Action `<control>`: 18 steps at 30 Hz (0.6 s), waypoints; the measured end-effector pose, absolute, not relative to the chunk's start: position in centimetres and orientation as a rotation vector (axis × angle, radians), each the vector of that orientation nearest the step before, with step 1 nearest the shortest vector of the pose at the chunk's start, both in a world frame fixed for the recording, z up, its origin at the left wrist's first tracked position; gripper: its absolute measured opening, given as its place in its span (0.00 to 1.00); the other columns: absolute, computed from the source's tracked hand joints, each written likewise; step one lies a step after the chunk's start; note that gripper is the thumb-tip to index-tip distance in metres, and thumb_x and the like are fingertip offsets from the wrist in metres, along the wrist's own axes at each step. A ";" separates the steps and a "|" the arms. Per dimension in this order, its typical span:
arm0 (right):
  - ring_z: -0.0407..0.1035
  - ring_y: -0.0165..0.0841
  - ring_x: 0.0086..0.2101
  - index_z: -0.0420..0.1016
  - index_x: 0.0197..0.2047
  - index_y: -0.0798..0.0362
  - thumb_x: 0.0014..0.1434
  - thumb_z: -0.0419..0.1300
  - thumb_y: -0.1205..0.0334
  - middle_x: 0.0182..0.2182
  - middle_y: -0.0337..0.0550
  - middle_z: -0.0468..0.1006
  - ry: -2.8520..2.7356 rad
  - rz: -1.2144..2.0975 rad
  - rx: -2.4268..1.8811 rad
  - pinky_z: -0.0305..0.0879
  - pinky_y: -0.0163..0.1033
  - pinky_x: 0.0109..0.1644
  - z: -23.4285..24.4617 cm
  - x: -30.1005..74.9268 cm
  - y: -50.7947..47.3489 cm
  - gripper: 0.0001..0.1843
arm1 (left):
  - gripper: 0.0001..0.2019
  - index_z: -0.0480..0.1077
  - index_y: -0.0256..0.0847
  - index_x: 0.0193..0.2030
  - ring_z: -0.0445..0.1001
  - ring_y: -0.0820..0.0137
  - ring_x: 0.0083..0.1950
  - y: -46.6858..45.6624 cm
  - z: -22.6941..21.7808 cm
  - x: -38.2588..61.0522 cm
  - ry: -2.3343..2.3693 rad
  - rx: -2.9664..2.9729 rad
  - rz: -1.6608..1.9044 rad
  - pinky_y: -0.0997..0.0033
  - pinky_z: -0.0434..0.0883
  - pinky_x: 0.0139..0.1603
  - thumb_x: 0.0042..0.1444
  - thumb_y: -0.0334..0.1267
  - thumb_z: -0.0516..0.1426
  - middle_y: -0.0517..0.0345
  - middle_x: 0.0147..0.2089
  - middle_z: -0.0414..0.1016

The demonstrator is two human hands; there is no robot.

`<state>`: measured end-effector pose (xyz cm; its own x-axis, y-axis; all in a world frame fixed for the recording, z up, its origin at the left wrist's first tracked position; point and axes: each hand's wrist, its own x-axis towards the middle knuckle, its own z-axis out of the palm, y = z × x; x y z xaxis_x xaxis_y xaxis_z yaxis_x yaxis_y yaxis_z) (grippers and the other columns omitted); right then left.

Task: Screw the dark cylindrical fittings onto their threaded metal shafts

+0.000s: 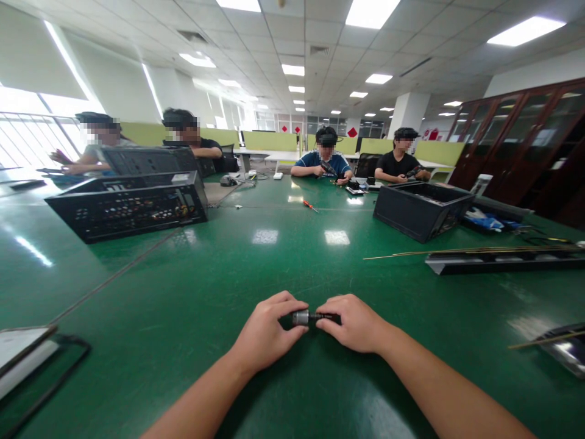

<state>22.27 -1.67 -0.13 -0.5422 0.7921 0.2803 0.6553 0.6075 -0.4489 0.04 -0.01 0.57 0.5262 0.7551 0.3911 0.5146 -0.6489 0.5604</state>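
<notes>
Low over the green table, both of my hands grip one slim black-and-silver cylindrical tool (300, 317) lying crosswise between them. My left hand (269, 326) pinches the thicker end, which has a silver band, between thumb and fingers. My right hand (354, 323) is closed around the black handle-like end (331, 318). A thin dark neck shows between the two parts. Whether the parts are joined or separate, I cannot tell. The fingers cover both outer ends.
A black computer case (132, 207) stands at left, another (420, 210) at right. An orange screwdriver (311, 206) lies ahead. At right are a dark metal channel (503, 262) and thin rods (397, 255). A white-topped item (22, 353) sits at left. Several people work across the table.
</notes>
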 end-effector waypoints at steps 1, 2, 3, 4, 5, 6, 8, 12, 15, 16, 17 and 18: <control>0.72 0.33 0.35 0.79 0.42 0.52 0.65 0.56 0.58 0.35 0.42 0.80 -2.377 0.405 -1.149 0.62 0.36 0.41 -0.1 22.3 -1.7 0.11 | 0.15 0.77 0.45 0.44 0.76 0.67 0.42 0.0 0.6 0.0 1.045 2.393 0.881 0.68 0.72 0.46 0.49 0.28 0.64 0.58 0.40 0.77; 0.72 0.33 0.35 0.79 0.42 0.52 0.65 0.56 0.58 0.35 0.42 0.80 -2.375 0.407 -1.152 0.62 0.36 0.41 -0.1 22.3 -1.7 0.11 | 0.15 0.77 0.45 0.45 0.76 0.67 0.42 0.0 0.6 0.0 1.045 2.393 0.883 0.68 0.72 0.46 0.49 0.29 0.64 0.58 0.40 0.77; 0.72 0.33 0.35 0.79 0.42 0.52 0.65 0.56 0.59 0.35 0.42 0.80 -2.373 0.409 -1.155 0.62 0.36 0.41 0.0 22.3 -1.6 0.11 | 0.15 0.77 0.45 0.45 0.76 0.68 0.42 0.0 0.6 0.0 1.045 2.394 0.887 0.68 0.72 0.46 0.49 0.29 0.64 0.58 0.40 0.77; 0.72 0.33 0.35 0.79 0.42 0.52 0.65 0.56 0.59 0.35 0.42 0.80 -2.372 0.410 -1.159 0.62 0.36 0.41 0.0 22.3 -1.6 0.11 | 0.15 0.77 0.45 0.45 0.76 0.68 0.42 0.0 0.6 -0.1 1.045 2.395 0.892 0.69 0.72 0.46 0.49 0.29 0.64 0.58 0.40 0.77; 0.72 0.33 0.35 0.79 0.42 0.52 0.65 0.56 0.59 0.35 0.42 0.80 -2.372 0.411 -1.163 0.62 0.36 0.41 0.0 22.4 -1.6 0.11 | 0.15 0.77 0.45 0.45 0.76 0.68 0.42 0.0 0.6 -0.1 1.045 2.395 0.896 0.69 0.72 0.46 0.49 0.29 0.64 0.59 0.40 0.77; 0.72 0.33 0.35 0.79 0.42 0.52 0.65 0.56 0.59 0.35 0.42 0.80 -2.374 0.410 -1.167 0.61 0.36 0.41 0.0 22.4 -1.6 0.11 | 0.15 0.77 0.45 0.45 0.76 0.68 0.42 0.0 0.6 -0.1 1.045 2.396 0.901 0.69 0.72 0.46 0.49 0.29 0.64 0.59 0.41 0.77; 0.72 0.33 0.35 0.79 0.42 0.52 0.64 0.56 0.58 0.34 0.42 0.80 -2.379 0.407 -1.175 0.61 0.36 0.40 -0.1 22.4 -1.5 0.11 | 0.15 0.77 0.45 0.45 0.75 0.68 0.42 0.1 0.5 -0.1 1.044 2.396 0.907 0.69 0.72 0.46 0.49 0.29 0.65 0.59 0.40 0.77; 0.72 0.33 0.35 0.79 0.42 0.51 0.64 0.57 0.58 0.34 0.42 0.80 -2.377 0.403 -1.176 0.61 0.36 0.40 -0.3 22.5 -1.4 0.11 | 0.15 0.77 0.45 0.44 0.75 0.68 0.41 0.1 0.4 -0.1 1.044 2.393 0.912 0.69 0.72 0.45 0.49 0.28 0.65 0.59 0.40 0.77; 0.72 0.33 0.35 0.79 0.42 0.51 0.64 0.56 0.58 0.34 0.42 0.80 -2.375 0.402 -1.167 0.61 0.36 0.40 -0.3 22.5 -1.5 0.11 | 0.15 0.77 0.45 0.45 0.75 0.68 0.42 0.2 0.3 -0.1 1.042 2.390 0.911 0.69 0.72 0.46 0.49 0.29 0.65 0.59 0.41 0.76; 0.72 0.33 0.35 0.79 0.42 0.51 0.64 0.56 0.58 0.34 0.42 0.80 -2.374 0.401 -1.166 0.61 0.36 0.40 -0.3 22.5 -1.5 0.11 | 0.15 0.77 0.45 0.45 0.75 0.69 0.42 0.2 0.3 -0.2 1.040 2.389 0.913 0.69 0.72 0.46 0.49 0.29 0.65 0.59 0.41 0.76; 0.72 0.33 0.35 0.79 0.42 0.51 0.65 0.56 0.58 0.34 0.42 0.80 -2.374 0.400 -1.167 0.61 0.36 0.40 -0.2 22.5 -1.5 0.11 | 0.15 0.77 0.45 0.45 0.75 0.69 0.42 0.2 0.3 -0.2 1.037 2.390 0.917 0.69 0.72 0.46 0.49 0.29 0.65 0.59 0.41 0.76; 0.72 0.33 0.35 0.79 0.42 0.51 0.65 0.56 0.58 0.34 0.42 0.80 -2.374 0.399 -1.169 0.61 0.36 0.40 -0.2 22.5 -1.5 0.11 | 0.15 0.77 0.45 0.45 0.75 0.69 0.42 0.2 0.3 -0.2 1.036 2.391 0.918 0.69 0.72 0.46 0.49 0.29 0.65 0.59 0.41 0.76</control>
